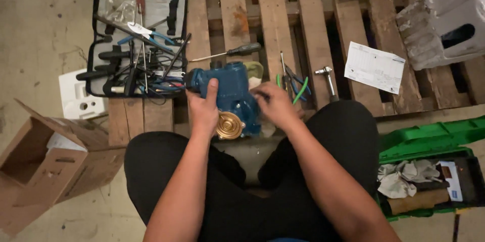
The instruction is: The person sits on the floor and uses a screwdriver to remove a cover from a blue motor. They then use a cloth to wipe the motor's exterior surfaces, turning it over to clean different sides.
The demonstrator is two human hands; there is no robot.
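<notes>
Left hand: I grip the blue pump from the side, bracing it on the pallet.
Right hand: fingers curled on its far side.
Pump: between my hands, brass disc facing me.
Tool case: open, just beyond my left hand.
Pliers: beside my right hand.

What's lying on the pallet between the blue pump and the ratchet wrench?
In the head view, green-handled pliers lie on the slats between the blue pump and the ratchet wrench, beside the right hand.
</notes>
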